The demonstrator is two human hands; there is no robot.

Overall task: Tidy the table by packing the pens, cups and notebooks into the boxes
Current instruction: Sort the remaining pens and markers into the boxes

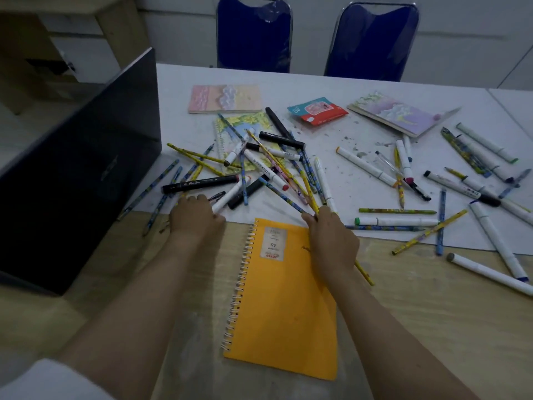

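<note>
My right hand [331, 241] grips a bundle of several pencils [291, 186] that fan up and to the left over the pile. My left hand [194, 216] lies curled on the pile's near edge and holds a white marker [227, 197]. Many pens and markers [271, 166] are scattered over the white sheet, with more to the right [476, 180]. A yellow spiral notebook [282, 301] lies between my forearms. Further back lie a pink notebook [225, 98], a floral spiral notebook [245, 122] under the pens, and a purple notebook [398, 114]. A dark box [75, 174] stands at the left.
A red and teal packet [317, 111] lies near the table's far middle. Two blue chairs [253, 33] stand behind the table. Small crumbs of debris dot the white sheet [354, 82]. The near table part is bare wood [432, 313].
</note>
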